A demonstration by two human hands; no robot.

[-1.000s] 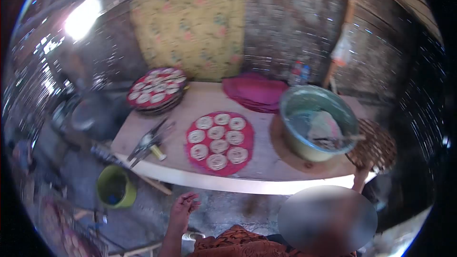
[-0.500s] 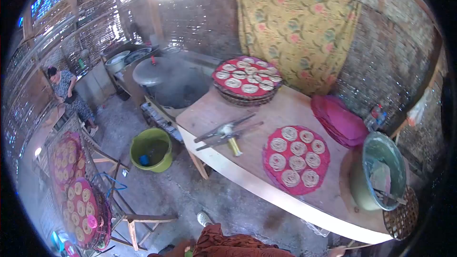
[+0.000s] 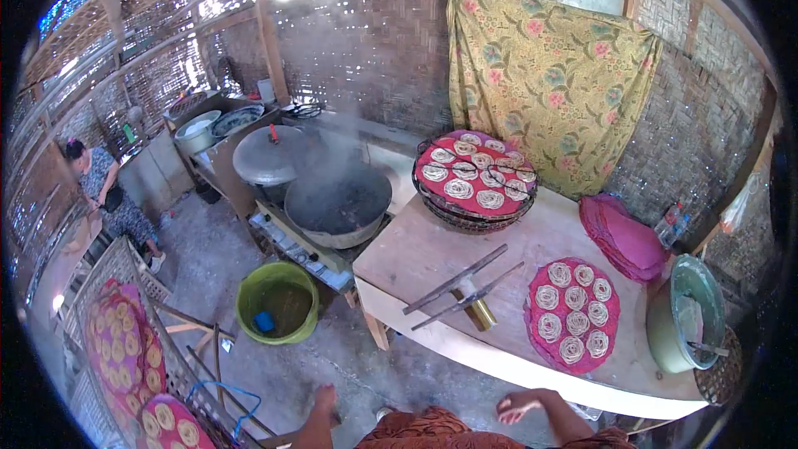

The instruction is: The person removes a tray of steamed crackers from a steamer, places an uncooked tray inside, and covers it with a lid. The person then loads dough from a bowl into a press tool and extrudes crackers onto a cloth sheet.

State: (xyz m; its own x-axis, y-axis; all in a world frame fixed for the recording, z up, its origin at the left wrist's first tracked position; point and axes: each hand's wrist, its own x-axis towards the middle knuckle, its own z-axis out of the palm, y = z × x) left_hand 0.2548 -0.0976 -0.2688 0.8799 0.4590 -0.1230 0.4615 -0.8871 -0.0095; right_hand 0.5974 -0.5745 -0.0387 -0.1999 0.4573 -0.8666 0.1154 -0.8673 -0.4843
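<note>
Right hand [image 3: 519, 405] at five o'clock hangs near the bench [image 3: 432, 249], loosely spread; left hand [image 3: 326, 399] at seven points toward twelve, its grip unclear.

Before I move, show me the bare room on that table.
Bare table lies between the tray stack and pink mat of coils, and between that stack and the two-handled tool. It's crowded at right: green bucket, woven disc, piled pink mats.

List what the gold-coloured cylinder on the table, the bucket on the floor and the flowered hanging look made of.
Cylinder: probably metal, perhaps brass, given its golden sheen.
Bucket: likely plastic, plain green, with thin, evenly coloured walls.
Hanging: seemingly cloth, matt and flower-printed, sagging in soft folds.
</note>
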